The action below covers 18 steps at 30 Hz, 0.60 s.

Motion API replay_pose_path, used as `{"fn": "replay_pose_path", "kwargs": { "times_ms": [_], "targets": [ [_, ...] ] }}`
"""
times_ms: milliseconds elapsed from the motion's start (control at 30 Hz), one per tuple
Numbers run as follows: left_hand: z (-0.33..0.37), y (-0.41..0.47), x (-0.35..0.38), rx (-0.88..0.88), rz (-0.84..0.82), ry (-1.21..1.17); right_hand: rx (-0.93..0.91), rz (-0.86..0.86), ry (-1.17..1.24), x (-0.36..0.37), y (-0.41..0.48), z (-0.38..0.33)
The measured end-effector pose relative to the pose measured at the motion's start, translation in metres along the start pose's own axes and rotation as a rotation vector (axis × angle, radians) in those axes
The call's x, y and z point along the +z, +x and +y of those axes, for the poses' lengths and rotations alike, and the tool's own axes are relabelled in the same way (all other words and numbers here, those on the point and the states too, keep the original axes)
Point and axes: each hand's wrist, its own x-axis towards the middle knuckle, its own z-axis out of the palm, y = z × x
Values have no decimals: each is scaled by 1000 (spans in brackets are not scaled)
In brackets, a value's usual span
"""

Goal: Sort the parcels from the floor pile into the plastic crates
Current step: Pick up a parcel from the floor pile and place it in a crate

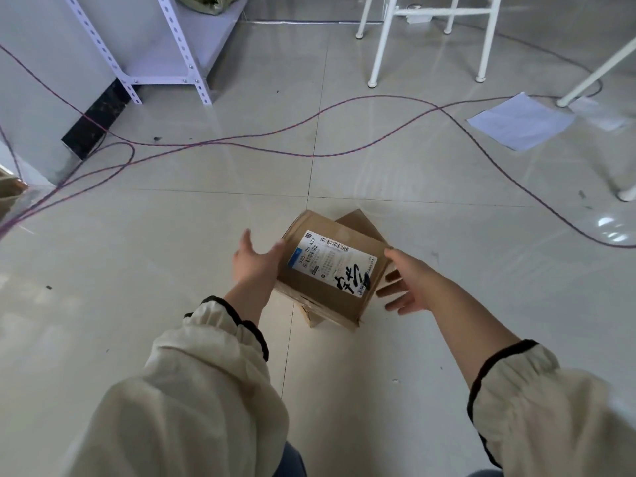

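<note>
Brown cardboard parcel [330,270], white-labelled, lies atop a second cardboard box [361,223]; my left hand [256,261] at nine o'clock, right hand [407,280] at three, both released.

Soft, moderately bright light is filling the scene evenly. The glossy floor [172,253] is reflecting pale streaks, with the strongest glare patches sitting at the right edge. Only a faint, soft-edged shadow is falling beside the cardboard box [306,290]. The left hand [256,261] is smearing slightly at the fingertips [246,235], while the box label [332,261] is reading sharp. Wide-angle distortion is leaning the shelf frame [180,46] and white legs [381,43] outward; the sleeves [192,407] are softening toward the bottom corners.
</note>
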Motion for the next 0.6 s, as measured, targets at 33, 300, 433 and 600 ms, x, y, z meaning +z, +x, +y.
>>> {"fn": "replay_pose_path", "kwargs": {
  "times_ms": [33, 300, 433, 600],
  "targets": [
    [0, 1, -3, -83, 90, 13, -57, 101, -18, 1, 1, -1],
    [7, -10, 1, -277, -75, -6, -529, 219, -295, 18, 4, -8],
    [8, -14, 7, -90, -120, 78, -424, 174, -415, 15, 1, -5],
    [6, -26, 9, -115, -226, 191, -383, 66, -300, 18, -3, -1]
  ]
}}
